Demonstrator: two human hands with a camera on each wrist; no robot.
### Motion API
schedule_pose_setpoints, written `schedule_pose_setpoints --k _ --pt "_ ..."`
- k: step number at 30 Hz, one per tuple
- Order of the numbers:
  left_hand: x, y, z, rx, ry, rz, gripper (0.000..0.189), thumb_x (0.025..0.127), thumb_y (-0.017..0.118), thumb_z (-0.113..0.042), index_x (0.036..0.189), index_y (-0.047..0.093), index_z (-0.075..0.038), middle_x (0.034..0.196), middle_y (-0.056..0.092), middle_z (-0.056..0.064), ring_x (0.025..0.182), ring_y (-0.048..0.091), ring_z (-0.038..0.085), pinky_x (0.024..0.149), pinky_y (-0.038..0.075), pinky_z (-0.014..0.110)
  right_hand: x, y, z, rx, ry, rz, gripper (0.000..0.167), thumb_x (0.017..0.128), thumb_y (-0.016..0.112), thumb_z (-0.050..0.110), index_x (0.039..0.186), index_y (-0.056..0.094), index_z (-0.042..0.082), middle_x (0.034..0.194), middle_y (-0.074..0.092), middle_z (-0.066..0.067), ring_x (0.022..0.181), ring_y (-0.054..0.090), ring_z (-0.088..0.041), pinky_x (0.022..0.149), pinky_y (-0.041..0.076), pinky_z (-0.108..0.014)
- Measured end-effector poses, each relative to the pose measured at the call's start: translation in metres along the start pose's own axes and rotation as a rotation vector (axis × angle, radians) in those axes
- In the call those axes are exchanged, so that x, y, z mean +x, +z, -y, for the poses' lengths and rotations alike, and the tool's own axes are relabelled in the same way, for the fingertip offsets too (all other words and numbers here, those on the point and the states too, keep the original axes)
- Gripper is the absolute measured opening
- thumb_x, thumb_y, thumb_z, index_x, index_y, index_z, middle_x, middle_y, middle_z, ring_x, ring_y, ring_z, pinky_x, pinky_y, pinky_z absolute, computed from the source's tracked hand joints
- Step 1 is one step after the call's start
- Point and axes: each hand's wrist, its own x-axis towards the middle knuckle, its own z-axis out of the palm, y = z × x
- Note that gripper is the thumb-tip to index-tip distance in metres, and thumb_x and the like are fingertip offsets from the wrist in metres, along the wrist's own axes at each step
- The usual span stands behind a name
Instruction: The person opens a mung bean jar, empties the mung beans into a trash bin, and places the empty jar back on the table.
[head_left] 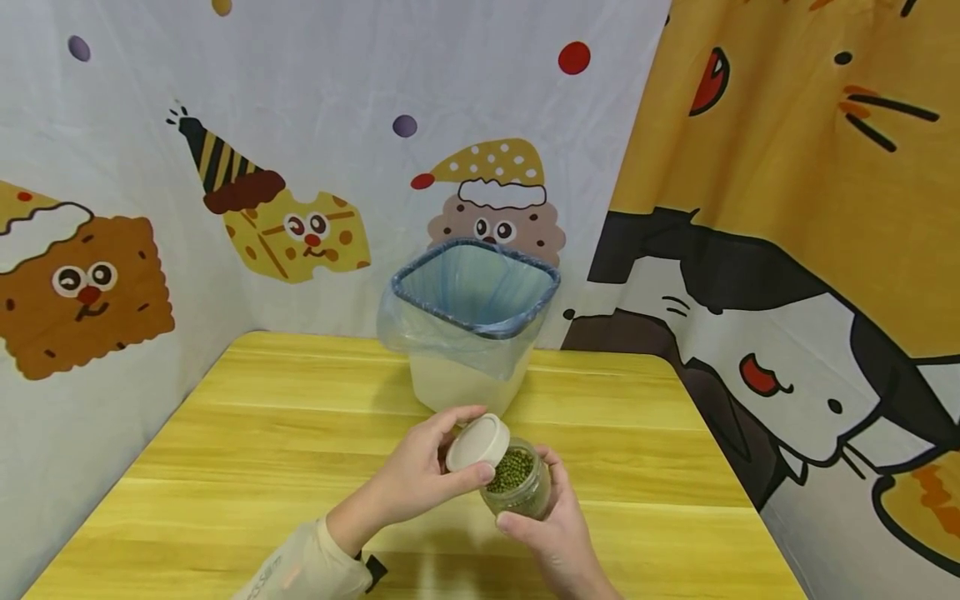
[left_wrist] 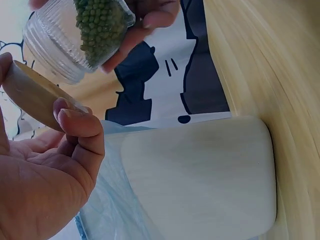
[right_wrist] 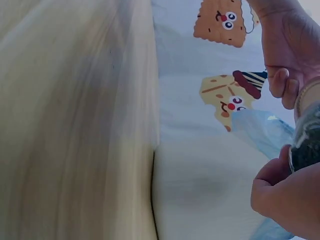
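In the head view my left hand (head_left: 416, 475) grips a round off-white lid (head_left: 477, 442) between thumb and fingers, tilted beside the mouth of a glass jar (head_left: 525, 500). The jar has no lid on it and holds small green mung beans (head_left: 514, 468). My right hand (head_left: 558, 529) holds the jar from its right side, thumb in front. In the left wrist view the jar (left_wrist: 55, 42) leans, its beans (left_wrist: 100, 30) gathered toward one side, and the lid (left_wrist: 40, 92) is just below its rim. Part of the jar is cut off in the right wrist view.
Behind the hands, a white bin (head_left: 465, 379) with a blue plastic liner (head_left: 480, 329) folded over its rim stands on the yellow wood-grain table (head_left: 300, 433). A cartoon-printed cloth (head_left: 315, 67) hangs along the table's back and sides.
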Motion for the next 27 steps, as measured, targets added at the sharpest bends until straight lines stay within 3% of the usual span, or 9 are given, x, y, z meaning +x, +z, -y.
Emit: schedule_pose_setpoints --k 8,12,19,23,27 --pt "-0.001 -0.001 0.001 0.05 -0.001 -0.009 0.067 0.098 0.08 -0.023 0.155 0.05 -0.005 0.126 0.069 0.014 0.084 0.072 0.009 0.065 0.065 0.03 -0.001 0.001 0.002 -0.198 0.01 -0.055 0.083 0.085 0.085 -0.001 0.155 0.042 0.012 0.15 0.057 -0.011 0.13 0.063 -0.027 0.106 0.059 -0.035" --pt "-0.002 -0.002 0.0 0.066 -0.02 -0.01 0.067 0.097 0.081 -0.026 0.155 0.051 -0.007 0.124 0.07 0.012 0.082 0.07 0.008 0.065 0.064 0.03 0.0 0.0 0.001 -0.233 0.01 -0.064 0.083 0.085 0.086 0.001 0.156 0.046 0.013 0.15 0.057 -0.013 0.129 0.064 -0.029 0.104 0.06 -0.036" --pt "-0.002 -0.002 0.001 0.081 -0.036 -0.011 0.067 0.097 0.081 -0.027 0.154 0.052 -0.008 0.12 0.07 0.011 0.082 0.069 0.007 0.065 0.063 0.029 0.0 -0.003 0.004 -0.291 0.011 -0.166 0.088 0.08 0.089 0.001 0.155 0.048 0.02 0.15 0.057 -0.011 0.128 0.064 -0.027 0.103 0.06 -0.033" --pt "-0.004 -0.005 0.005 0.078 -0.087 -0.022 0.071 0.097 0.081 -0.03 0.157 0.049 -0.009 0.125 0.069 0.015 0.085 0.07 0.01 0.067 0.064 0.029 0.001 -0.005 0.008 -0.358 0.013 -0.234 0.087 0.078 0.092 0.004 0.153 0.051 0.023 0.147 0.061 -0.006 0.128 0.064 -0.026 0.101 0.06 -0.031" --pt "-0.012 -0.017 0.021 0.2 -0.184 -0.089 0.079 0.096 0.082 -0.041 0.159 0.046 -0.009 0.14 0.065 0.017 0.091 0.07 0.013 0.067 0.062 0.027 0.001 -0.01 0.014 -0.477 0.025 -0.32 0.086 0.077 0.097 0.012 0.15 0.053 0.024 0.143 0.065 -0.001 0.13 0.062 -0.025 0.105 0.054 -0.03"
